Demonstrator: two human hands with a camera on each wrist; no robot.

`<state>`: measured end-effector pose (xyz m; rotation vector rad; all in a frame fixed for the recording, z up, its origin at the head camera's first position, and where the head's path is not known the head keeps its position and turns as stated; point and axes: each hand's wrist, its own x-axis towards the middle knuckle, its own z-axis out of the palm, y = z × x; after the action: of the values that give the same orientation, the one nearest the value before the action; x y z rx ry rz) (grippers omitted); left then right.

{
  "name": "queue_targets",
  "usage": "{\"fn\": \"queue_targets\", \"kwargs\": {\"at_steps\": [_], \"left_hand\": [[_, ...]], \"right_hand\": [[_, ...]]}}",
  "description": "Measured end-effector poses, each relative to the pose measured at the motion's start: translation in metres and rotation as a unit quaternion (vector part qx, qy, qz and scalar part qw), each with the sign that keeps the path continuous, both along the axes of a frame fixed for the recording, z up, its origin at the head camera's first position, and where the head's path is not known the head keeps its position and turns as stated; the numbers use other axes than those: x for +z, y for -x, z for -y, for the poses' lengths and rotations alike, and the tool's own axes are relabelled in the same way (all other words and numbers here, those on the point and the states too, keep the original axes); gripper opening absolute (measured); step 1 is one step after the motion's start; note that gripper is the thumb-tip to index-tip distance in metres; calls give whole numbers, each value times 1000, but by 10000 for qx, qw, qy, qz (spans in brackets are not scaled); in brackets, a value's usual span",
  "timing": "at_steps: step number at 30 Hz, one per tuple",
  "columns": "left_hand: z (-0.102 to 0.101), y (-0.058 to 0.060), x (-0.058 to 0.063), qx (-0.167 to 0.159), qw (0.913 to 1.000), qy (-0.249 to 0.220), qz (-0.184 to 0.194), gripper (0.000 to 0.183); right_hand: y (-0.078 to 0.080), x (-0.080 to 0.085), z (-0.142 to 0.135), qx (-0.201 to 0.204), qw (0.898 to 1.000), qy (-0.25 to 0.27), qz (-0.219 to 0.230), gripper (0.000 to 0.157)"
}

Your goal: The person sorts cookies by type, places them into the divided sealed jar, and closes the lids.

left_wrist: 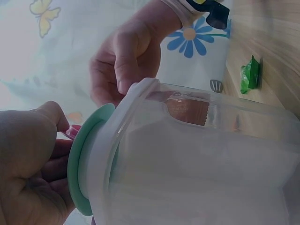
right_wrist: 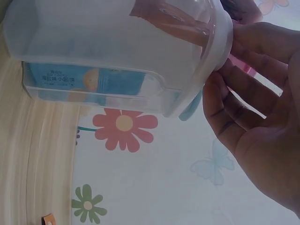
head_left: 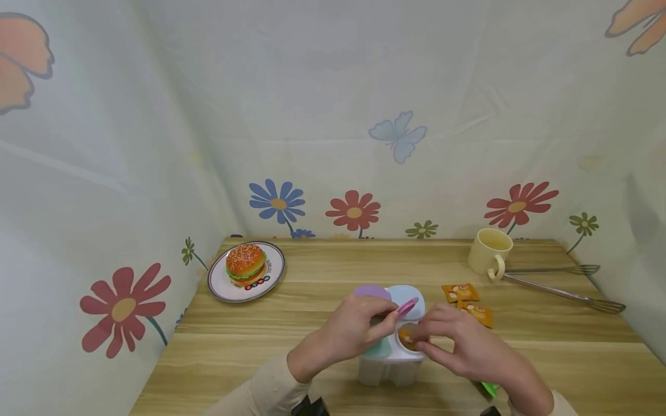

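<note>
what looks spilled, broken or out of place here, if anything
Nothing looks spilled or broken. Only the pink lid is out of place: the left hand holds it tilted above the container rather than closing it, probably on purpose.

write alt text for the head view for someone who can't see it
A person's left hand holds a pink lid over a container while the right hand is at its uncovered opening. On the wooden table, a burger on a plate sits at far left; a yellow mug, utensils and orange packets are right.
</note>
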<state>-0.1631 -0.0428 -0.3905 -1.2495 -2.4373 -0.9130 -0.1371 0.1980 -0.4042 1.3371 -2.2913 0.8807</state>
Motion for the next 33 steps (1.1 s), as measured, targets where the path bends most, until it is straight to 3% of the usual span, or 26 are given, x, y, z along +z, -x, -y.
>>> {"fn": "queue_targets", "kwargs": {"at_steps": [11,16,24,33], "left_hand": [[-1,3,-3,-24,9992,-118,-382,13],[-1,3,-4,-51,9994,-148,-309,13],[0,2,-5,-91,9992,-194,-327,12],[0,3,-6,-62,9993,-201,-304,13]], "right_hand": [[1,-2,1,66,9998,-167,-112,16],[1,-4,0,-6,9998,-164,-78,16],[1,-4,-2,24,9999,56,160,26],[8,-8,-11,-247,9983,416,329,32]]}}
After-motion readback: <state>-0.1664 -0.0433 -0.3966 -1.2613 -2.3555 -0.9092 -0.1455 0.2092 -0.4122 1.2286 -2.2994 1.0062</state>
